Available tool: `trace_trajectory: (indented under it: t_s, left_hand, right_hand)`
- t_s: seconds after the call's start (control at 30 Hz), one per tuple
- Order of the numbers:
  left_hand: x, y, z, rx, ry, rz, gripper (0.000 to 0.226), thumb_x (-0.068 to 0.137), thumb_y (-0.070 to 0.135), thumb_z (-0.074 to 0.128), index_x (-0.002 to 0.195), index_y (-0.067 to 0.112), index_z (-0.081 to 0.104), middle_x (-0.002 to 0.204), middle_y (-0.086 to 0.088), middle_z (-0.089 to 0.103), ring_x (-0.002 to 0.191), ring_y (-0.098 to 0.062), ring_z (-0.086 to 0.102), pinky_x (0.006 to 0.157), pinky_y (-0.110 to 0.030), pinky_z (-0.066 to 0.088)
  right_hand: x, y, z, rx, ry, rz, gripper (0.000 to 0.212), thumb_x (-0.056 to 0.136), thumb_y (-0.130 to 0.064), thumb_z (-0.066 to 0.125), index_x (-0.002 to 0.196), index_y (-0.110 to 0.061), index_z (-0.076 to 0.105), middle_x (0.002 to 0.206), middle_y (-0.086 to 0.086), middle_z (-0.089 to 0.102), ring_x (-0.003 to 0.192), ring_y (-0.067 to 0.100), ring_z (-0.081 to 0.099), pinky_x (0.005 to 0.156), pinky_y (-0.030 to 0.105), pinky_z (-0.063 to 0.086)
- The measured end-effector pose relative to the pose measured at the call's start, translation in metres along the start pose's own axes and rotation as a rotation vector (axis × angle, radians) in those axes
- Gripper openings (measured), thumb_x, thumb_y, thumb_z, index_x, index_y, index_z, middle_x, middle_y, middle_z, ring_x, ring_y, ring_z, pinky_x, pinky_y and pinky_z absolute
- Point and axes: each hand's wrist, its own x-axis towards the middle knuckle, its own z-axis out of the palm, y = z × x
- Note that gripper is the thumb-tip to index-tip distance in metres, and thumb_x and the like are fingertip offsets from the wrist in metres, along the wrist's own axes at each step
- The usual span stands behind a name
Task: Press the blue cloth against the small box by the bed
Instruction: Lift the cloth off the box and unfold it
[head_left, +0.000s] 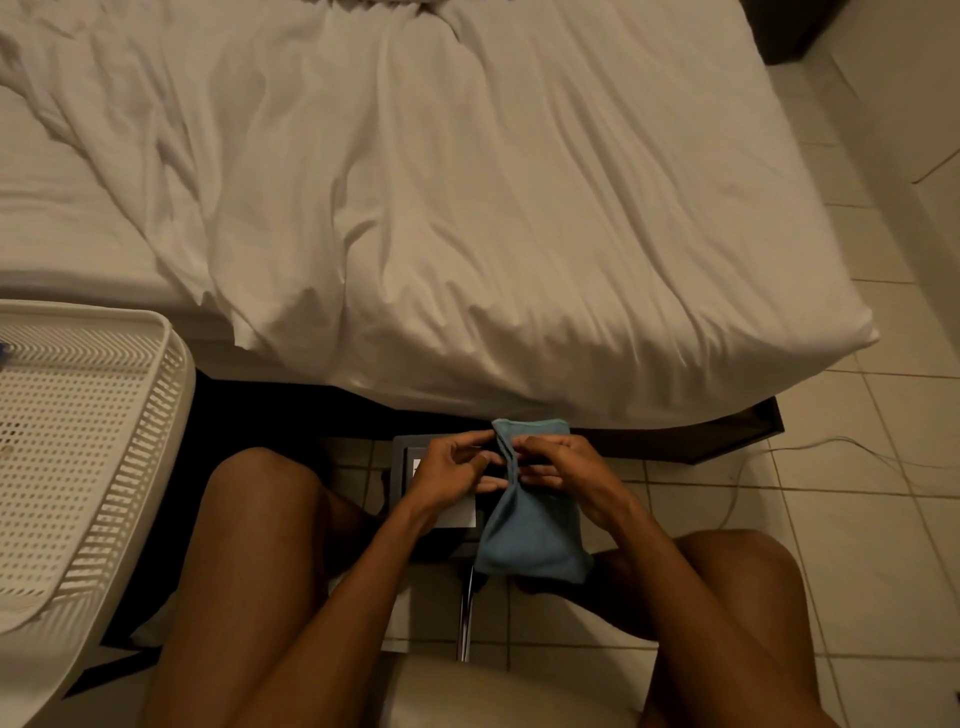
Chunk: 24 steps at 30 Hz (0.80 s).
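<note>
Blue cloth (530, 538) over small box (404, 465), bunched middle pinched by left hand (451, 472) and right hand (567, 470).

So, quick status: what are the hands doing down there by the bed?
Left hand and right hand both pinch blue cloth at its bunched middle. Cloth hangs over small box, right side. Nothing seen in the way.

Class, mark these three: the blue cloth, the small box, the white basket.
blue cloth (530, 540), head view, lower hanging part.
small box (408, 448), head view, dark far-left corner.
white basket (104, 310), head view, far rim.
</note>
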Motion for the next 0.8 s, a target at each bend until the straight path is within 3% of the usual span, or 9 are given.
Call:
trace_trajectory:
  t_s: [0.1, 0.33, 0.47, 0.57, 0.7, 0.8]
  left_hand:
    - [0.002, 0.001, -0.002, 0.065, -0.017, 0.001, 0.040, 0.099, -0.001, 0.050, 0.138, 0.008, 0.054, 0.095, -0.008, 0.072, 0.069, -0.013, 0.076, 0.065, -0.018, 0.058]
    - [0.002, 0.006, 0.002, 0.064, -0.003, 0.028, 0.037, 0.097, 0.002, 0.057, 0.133, 0.006, 0.059, 0.105, -0.017, 0.071, 0.062, -0.008, 0.073, 0.064, -0.018, 0.059]
    - [0.000, 0.006, 0.003, 0.039, 0.026, 0.022, 0.035, 0.095, 0.006, 0.061, 0.129, 0.010, 0.063, 0.094, -0.005, 0.075, 0.066, -0.011, 0.074, 0.065, -0.020, 0.060]
    - [-0.003, 0.004, 0.005, 0.018, 0.073, 0.014, 0.032, 0.094, 0.008, 0.064, 0.125, 0.011, 0.065, 0.095, -0.008, 0.076, 0.069, -0.013, 0.074, 0.066, -0.021, 0.060]
    - [-0.010, 0.001, 0.009, 0.026, 0.133, 0.022, 0.028, 0.089, 0.013, 0.070, 0.117, 0.006, 0.071, 0.092, -0.003, 0.078, 0.074, -0.014, 0.076, 0.067, -0.021, 0.060]
    - [-0.013, 0.001, 0.013, 0.048, 0.154, 0.051, 0.029, 0.085, 0.015, 0.075, 0.113, 0.008, 0.073, 0.097, -0.006, 0.077, 0.080, -0.015, 0.076, 0.068, -0.022, 0.060]
  right_hand:
    - [-0.002, -0.001, -0.001, 0.020, -0.063, -0.006, 0.023, 0.092, -0.022, 0.069, 0.103, -0.001, 0.072, 0.064, -0.005, 0.071, 0.052, 0.002, 0.065, 0.052, 0.012, 0.049]
    - [0.006, 0.005, -0.002, -0.057, -0.002, -0.036, 0.015, 0.088, -0.017, 0.073, 0.102, -0.011, 0.076, 0.098, 0.011, 0.077, 0.083, 0.015, 0.075, 0.074, 0.021, 0.060]
    - [0.006, 0.005, -0.001, -0.023, 0.028, -0.026, 0.010, 0.093, -0.007, 0.065, 0.099, -0.005, 0.073, 0.090, 0.009, 0.074, 0.072, 0.012, 0.072, 0.064, 0.018, 0.059]
    - [0.006, 0.005, 0.001, -0.034, 0.049, -0.016, 0.013, 0.096, -0.006, 0.059, 0.098, -0.001, 0.071, 0.085, 0.008, 0.071, 0.067, 0.011, 0.069, 0.056, 0.015, 0.056]
    - [0.008, 0.007, 0.005, -0.033, 0.079, -0.015, 0.014, 0.097, -0.006, 0.055, 0.093, -0.004, 0.069, 0.089, 0.010, 0.069, 0.074, 0.017, 0.066, 0.059, 0.017, 0.056]
    - [0.008, 0.008, 0.008, -0.041, 0.091, -0.039, 0.017, 0.099, -0.011, 0.056, 0.105, 0.001, 0.068, 0.094, 0.012, 0.069, 0.079, 0.020, 0.068, 0.065, 0.024, 0.058]
